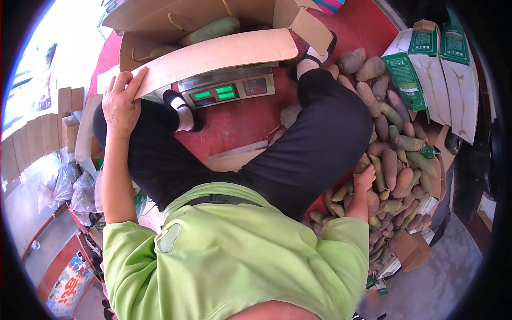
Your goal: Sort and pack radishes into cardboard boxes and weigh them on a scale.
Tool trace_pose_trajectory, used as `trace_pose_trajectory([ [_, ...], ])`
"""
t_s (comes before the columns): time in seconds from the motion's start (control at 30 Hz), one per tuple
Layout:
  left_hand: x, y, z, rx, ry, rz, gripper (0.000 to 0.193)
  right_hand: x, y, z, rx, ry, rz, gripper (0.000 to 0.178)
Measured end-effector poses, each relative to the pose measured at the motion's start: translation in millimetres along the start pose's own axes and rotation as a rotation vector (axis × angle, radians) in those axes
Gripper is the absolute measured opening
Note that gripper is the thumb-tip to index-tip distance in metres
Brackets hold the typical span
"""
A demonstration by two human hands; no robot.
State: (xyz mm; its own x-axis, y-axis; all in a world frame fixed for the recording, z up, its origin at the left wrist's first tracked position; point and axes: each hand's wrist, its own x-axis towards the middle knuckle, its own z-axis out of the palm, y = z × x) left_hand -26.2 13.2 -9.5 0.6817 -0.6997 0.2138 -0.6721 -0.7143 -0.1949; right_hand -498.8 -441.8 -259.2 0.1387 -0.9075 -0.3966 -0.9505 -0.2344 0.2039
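Observation:
My left hand (121, 101) is closed on the front flap (213, 58) of an open cardboard box, with fingers over its left end. Inside the box lie a large green radish (213, 30) and another one partly hidden by the flap. The box sits above a scale (229, 92) with a lit green display. Beside my right knee, my right hand (365, 180) is down among a heap of green and reddish radishes (390, 168). Its fingers are curled against the heap, and what they grip, if anything, is too small to make out.
White-and-green cartons (418, 69) stand beyond the heap at the right. A small brown carton (413, 250) lies at its near end. Clear plastic bags (82, 189) and stacked cardboard (32, 136) are on the left. A flat cardboard piece (237, 156) lies on the red floor (229, 125) between my legs.

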Motion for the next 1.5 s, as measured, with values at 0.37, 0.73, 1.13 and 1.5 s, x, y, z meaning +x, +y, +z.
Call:
trace_pose_trajectory([
  [0.37, 0, -2, -2, -0.054, 0.031, 0.003, 0.053, 9, -1, -13, 0.805, 0.290, -0.211, 0.077],
  [0.73, -2, -8, 0, -0.107, 0.046, 0.010, 0.048, -63, -144, -254, 1.341, 0.328, -0.707, 0.071],
  [1.13, -3, -9, -1, -0.115, 0.046, 0.002, 0.050, -162, -323, -351, 1.586, -0.019, -1.312, 0.048],
  [1.5, -5, -10, 0, -0.112, 0.035, 0.011, 0.050, -92, -288, -316, 1.197, -0.005, -1.044, 0.041],
])
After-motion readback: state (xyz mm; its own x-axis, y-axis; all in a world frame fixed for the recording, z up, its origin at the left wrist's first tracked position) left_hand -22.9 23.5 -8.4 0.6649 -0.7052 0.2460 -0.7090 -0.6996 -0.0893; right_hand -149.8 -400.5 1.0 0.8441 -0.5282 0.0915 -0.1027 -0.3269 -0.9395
